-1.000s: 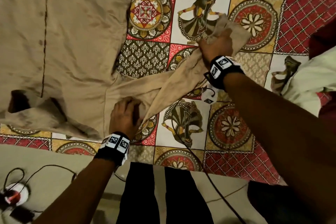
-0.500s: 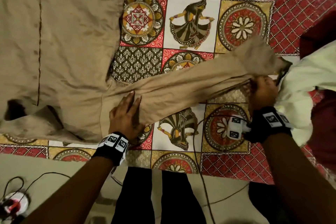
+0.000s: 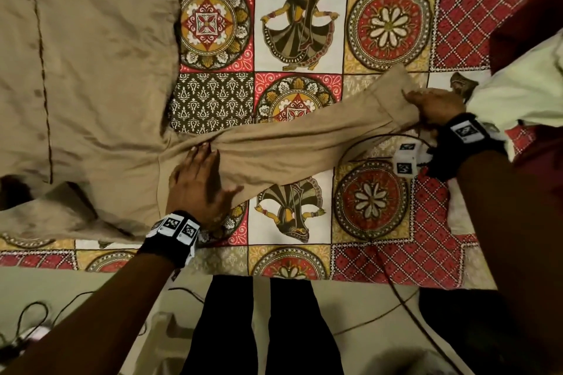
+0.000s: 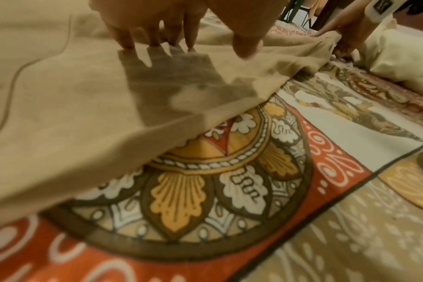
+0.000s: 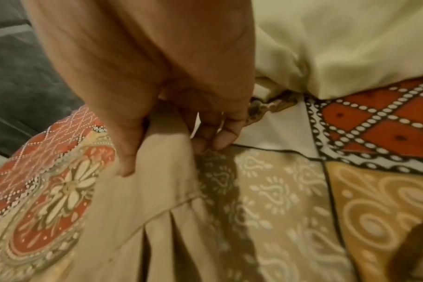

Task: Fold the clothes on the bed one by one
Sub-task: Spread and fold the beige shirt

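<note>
A tan shirt (image 3: 91, 70) lies spread over the left of the patterned bedspread (image 3: 390, 27). Its long sleeve (image 3: 289, 149) stretches out to the right. My left hand (image 3: 201, 179) lies flat with straight fingers on the sleeve near the shoulder seam; in the left wrist view the fingertips (image 4: 155, 41) press the tan cloth (image 4: 73, 114). My right hand (image 3: 432, 106) pinches the sleeve's cuff (image 3: 393, 100) at the far right; in the right wrist view the thumb and fingers of my right hand (image 5: 172, 145) clamp the cuff (image 5: 157, 171).
A pale cream garment (image 3: 518, 91) is heaped at the right, next to my right hand. Dark red cloth (image 3: 524, 36) lies behind it. Cables (image 3: 405, 307) trail over the bed's front edge to the floor, where my legs (image 3: 259, 326) stand.
My right hand carried the cuff from the bed's middle out to the right and laid the sleeve straight. My left hand flattened from a curled grip onto the sleeve.
</note>
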A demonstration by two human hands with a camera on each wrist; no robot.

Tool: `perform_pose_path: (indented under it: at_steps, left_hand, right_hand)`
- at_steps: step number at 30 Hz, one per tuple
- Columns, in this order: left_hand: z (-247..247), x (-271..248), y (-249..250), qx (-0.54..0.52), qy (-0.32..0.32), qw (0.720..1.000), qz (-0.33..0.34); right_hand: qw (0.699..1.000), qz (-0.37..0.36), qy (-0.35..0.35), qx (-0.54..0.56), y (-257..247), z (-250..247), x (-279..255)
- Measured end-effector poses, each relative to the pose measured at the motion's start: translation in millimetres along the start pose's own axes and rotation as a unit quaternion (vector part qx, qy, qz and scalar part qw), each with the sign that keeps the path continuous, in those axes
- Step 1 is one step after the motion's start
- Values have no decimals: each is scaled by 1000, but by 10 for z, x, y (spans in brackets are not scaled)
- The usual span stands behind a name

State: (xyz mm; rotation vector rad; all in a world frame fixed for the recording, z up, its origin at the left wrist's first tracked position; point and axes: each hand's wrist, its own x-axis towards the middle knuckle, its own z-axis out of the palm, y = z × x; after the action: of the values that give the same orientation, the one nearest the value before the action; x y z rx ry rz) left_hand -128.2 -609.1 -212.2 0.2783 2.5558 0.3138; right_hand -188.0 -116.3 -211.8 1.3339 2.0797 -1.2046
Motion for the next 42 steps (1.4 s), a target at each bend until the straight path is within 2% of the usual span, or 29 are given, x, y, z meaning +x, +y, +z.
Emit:
perform_pose_path:
  at_steps: [1, 3, 4, 6, 8, 9, 10, 11, 13, 15, 18, 19, 21, 23, 24, 27, 28, 31, 34, 37, 40, 42]
  left_hand:
    - [-11, -4, -9, -19, 34, 999, 6]
    - [9, 7, -70, -20, 94, 995, 27]
    - [31, 15, -120, -9, 107, 994, 37]
    - [43, 17, -201, 14, 84, 995, 51]
    - [6, 6, -264, 25, 53, 997, 56]
    - [-16, 0, -293, 29, 41, 997, 56]
    - [-38, -6, -309, 34, 29, 998, 52]
    - [-55, -14, -323, 40, 15, 998, 41]
    - [-70, 2, -319, 63, -12, 998, 14]
    - [-93, 46, -296, 96, -36, 995, -8]
    - [-117, 114, -270, 106, -57, 992, -29]
    - [-122, 129, -269, 106, -61, 992, -33]
    - [-112, 144, -279, 107, -67, 991, -35]
    - [-110, 147, -281, 109, -66, 991, -39]
    - [-107, 156, -274, 109, -65, 991, -38]
    - [-142, 140, -225, 105, -80, 990, -42]
    - [-147, 132, -214, 106, -82, 990, -44]
    - [-192, 162, -99, 118, -90, 989, -23]
    - [-247, 274, 181, 97, -96, 989, 53]
    - [-289, 482, 659, 46, -58, 988, 134]
    - [-237, 774, 1111, 10, -50, 986, 162]
    - [-150, 960, 1281, 31, -57, 983, 173]
  right_hand:
    - [1000, -15, -11, -2, -87, -33, -38]
    - [997, -44, -9, 65, -158, -84, -26]
    - [994, -58, -1, 90, -194, -86, -17]
    - [989, -91, 56, 101, -214, -43, 21]
    - [973, -138, 181, -24, -230, 2, -22]
    - [947, -178, 245, -103, -231, 76, -84]
    - [921, -240, 266, -156, -259, 205, -223]
    - [896, -318, 241, -196, -296, 404, -428]
    - [823, -469, 129, -293, -217, 961, -787]
    - [762, -544, -3, -351, -90, 1618, -1265]
    - [664, -586, -170, -432, 157, 2453, -1842]
    - [634, -582, -193, -472, 215, 2634, -1938]
    - [611, -572, -192, -512, 249, 2843, -2008]
    - [607, -577, -178, -517, 277, 2835, -1873]
    - [614, -573, -170, -515, 278, 2740, -1759]
    - [698, -533, -124, -462, 269, 2217, -1300]
    - [717, -515, -94, -461, 268, 2007, -1134]
    - [747, -459, -23, -481, 254, 1376, -630]
    - [778, -424, -3, -464, 306, 916, -301]
    - [776, -437, 14, -455, 310, 769, -192]
    - [759, -496, 35, -420, 232, 847, -272]
    - [745, -530, 42, -403, 182, 1003, -339]
